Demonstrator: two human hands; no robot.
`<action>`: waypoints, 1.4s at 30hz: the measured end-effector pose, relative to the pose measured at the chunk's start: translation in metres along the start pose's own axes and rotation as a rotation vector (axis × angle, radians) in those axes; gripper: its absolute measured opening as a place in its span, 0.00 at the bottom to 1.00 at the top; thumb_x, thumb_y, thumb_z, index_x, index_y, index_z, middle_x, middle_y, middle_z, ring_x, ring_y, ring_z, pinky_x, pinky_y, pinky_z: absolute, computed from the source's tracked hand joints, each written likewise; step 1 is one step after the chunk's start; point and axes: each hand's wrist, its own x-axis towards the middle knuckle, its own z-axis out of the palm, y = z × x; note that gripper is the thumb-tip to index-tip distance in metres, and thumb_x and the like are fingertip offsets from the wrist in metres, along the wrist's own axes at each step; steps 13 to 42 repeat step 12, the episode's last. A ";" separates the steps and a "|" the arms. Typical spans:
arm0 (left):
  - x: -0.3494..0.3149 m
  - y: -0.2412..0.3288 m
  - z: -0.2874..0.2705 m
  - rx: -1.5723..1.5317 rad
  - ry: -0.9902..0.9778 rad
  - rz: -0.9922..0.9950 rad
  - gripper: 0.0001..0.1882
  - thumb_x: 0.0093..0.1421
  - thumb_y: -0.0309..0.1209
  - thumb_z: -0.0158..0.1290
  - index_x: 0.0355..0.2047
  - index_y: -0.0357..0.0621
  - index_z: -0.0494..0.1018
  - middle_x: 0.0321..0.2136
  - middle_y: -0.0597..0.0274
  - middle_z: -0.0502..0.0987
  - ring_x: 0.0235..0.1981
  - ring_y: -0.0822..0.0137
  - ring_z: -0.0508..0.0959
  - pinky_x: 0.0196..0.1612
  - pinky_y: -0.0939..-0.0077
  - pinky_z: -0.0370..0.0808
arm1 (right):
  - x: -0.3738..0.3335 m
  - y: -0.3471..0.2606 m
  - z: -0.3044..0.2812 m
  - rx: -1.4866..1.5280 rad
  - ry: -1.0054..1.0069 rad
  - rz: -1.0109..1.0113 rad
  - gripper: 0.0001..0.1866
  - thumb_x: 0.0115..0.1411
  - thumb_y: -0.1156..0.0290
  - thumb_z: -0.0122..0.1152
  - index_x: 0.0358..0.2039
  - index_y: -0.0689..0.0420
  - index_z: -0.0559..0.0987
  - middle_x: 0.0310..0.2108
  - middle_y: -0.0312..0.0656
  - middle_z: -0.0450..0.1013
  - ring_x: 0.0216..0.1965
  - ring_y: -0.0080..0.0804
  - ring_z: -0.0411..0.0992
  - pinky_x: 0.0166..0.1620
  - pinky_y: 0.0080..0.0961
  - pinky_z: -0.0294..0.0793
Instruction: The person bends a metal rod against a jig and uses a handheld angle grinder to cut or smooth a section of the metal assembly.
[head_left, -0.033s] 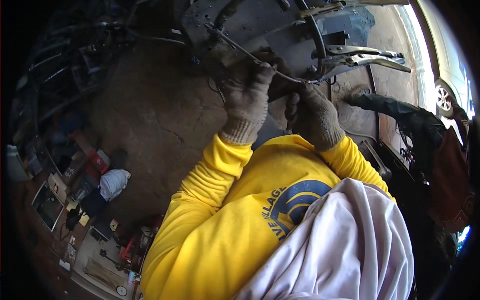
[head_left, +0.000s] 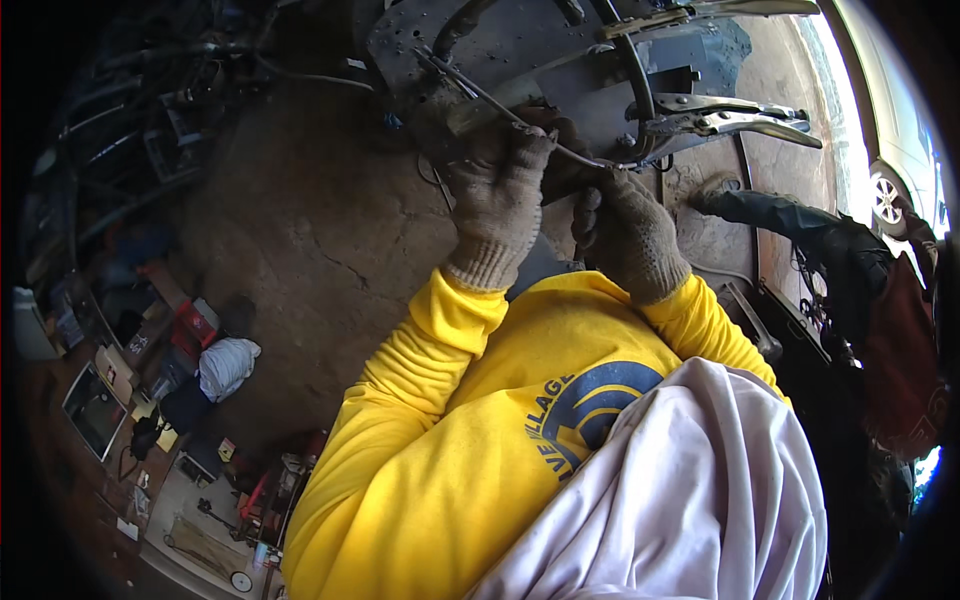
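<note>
A thin, bent metal rod (head_left: 480, 93) runs slantwise along the near edge of a dark, dusty metal panel (head_left: 590, 85). My left hand (head_left: 497, 205), in a dirty knitted glove, is closed round the rod near its middle, thumb on top. The other gloved hand, my right hand (head_left: 635, 238), has its curled fingers at the rod's right end; its fingertips are partly hidden, but it appears to grip that end. Just beyond it, locking pliers (head_left: 735, 120) are clamped at the panel's right side. A second pair of locking pliers (head_left: 690, 14) sits farther back.
To the right is another person in a dark red top (head_left: 905, 370), one leg stretched toward the panel. A pale car (head_left: 900, 90) stands beyond. At lower left, tools lie on a light-topped surface (head_left: 160, 530), near a whitish cloth bundle (head_left: 228, 368). Dark metal frames fill the upper left.
</note>
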 end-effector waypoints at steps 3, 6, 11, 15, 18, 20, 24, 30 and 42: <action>-0.001 0.006 0.009 0.101 -0.004 0.015 0.08 0.67 0.30 0.56 0.41 0.38 0.78 0.35 0.64 0.82 0.35 0.75 0.80 0.41 0.79 0.79 | 0.003 -0.002 -0.006 0.064 -0.059 0.052 0.12 0.72 0.66 0.52 0.48 0.61 0.74 0.39 0.40 0.74 0.35 0.26 0.74 0.42 0.25 0.77; 0.004 0.009 0.011 0.292 -0.030 0.104 0.08 0.68 0.31 0.55 0.38 0.38 0.78 0.31 0.64 0.82 0.33 0.76 0.80 0.38 0.79 0.78 | 0.005 -0.003 -0.008 0.200 -0.030 0.082 0.10 0.71 0.69 0.53 0.48 0.60 0.74 0.42 0.40 0.74 0.38 0.25 0.74 0.44 0.26 0.78; 0.016 0.000 0.003 0.438 -0.037 0.055 0.07 0.67 0.28 0.55 0.40 0.37 0.78 0.35 0.54 0.83 0.36 0.64 0.85 0.42 0.68 0.84 | 0.007 -0.002 -0.019 0.162 -0.078 0.062 0.10 0.71 0.69 0.54 0.49 0.58 0.74 0.44 0.41 0.74 0.40 0.26 0.74 0.46 0.29 0.78; 0.017 -0.001 0.003 0.362 -0.048 0.021 0.08 0.67 0.28 0.55 0.42 0.38 0.78 0.35 0.54 0.83 0.36 0.63 0.85 0.42 0.68 0.84 | 0.009 0.001 -0.023 0.105 -0.085 0.018 0.11 0.70 0.69 0.55 0.50 0.58 0.74 0.45 0.41 0.74 0.40 0.26 0.74 0.47 0.30 0.79; 0.017 -0.001 0.003 0.362 -0.048 0.021 0.08 0.67 0.28 0.55 0.42 0.38 0.78 0.35 0.54 0.83 0.36 0.63 0.85 0.42 0.68 0.84 | 0.009 0.001 -0.023 0.105 -0.085 0.018 0.11 0.70 0.69 0.55 0.50 0.58 0.74 0.45 0.41 0.74 0.40 0.26 0.74 0.47 0.30 0.79; 0.017 -0.001 0.003 0.362 -0.048 0.021 0.08 0.67 0.28 0.55 0.42 0.38 0.78 0.35 0.54 0.83 0.36 0.63 0.85 0.42 0.68 0.84 | 0.009 0.001 -0.023 0.105 -0.085 0.018 0.11 0.70 0.69 0.55 0.50 0.58 0.74 0.45 0.41 0.74 0.40 0.26 0.74 0.47 0.30 0.79; 0.017 -0.001 0.003 0.362 -0.048 0.021 0.08 0.67 0.28 0.55 0.42 0.38 0.78 0.35 0.54 0.83 0.36 0.63 0.85 0.42 0.68 0.84 | 0.009 0.001 -0.023 0.105 -0.085 0.018 0.11 0.70 0.69 0.55 0.50 0.58 0.74 0.45 0.41 0.74 0.40 0.26 0.74 0.47 0.30 0.79; 0.017 -0.001 0.003 0.362 -0.048 0.021 0.08 0.67 0.28 0.55 0.42 0.38 0.78 0.35 0.54 0.83 0.36 0.63 0.85 0.42 0.68 0.84 | 0.009 0.001 -0.023 0.105 -0.085 0.018 0.11 0.70 0.69 0.55 0.50 0.58 0.74 0.45 0.41 0.74 0.40 0.26 0.74 0.47 0.30 0.79; 0.017 -0.001 0.003 0.362 -0.048 0.021 0.08 0.67 0.28 0.55 0.42 0.38 0.78 0.35 0.54 0.83 0.36 0.63 0.85 0.42 0.68 0.84 | 0.009 0.001 -0.023 0.105 -0.085 0.018 0.11 0.70 0.69 0.55 0.50 0.58 0.74 0.45 0.41 0.74 0.40 0.26 0.74 0.47 0.30 0.79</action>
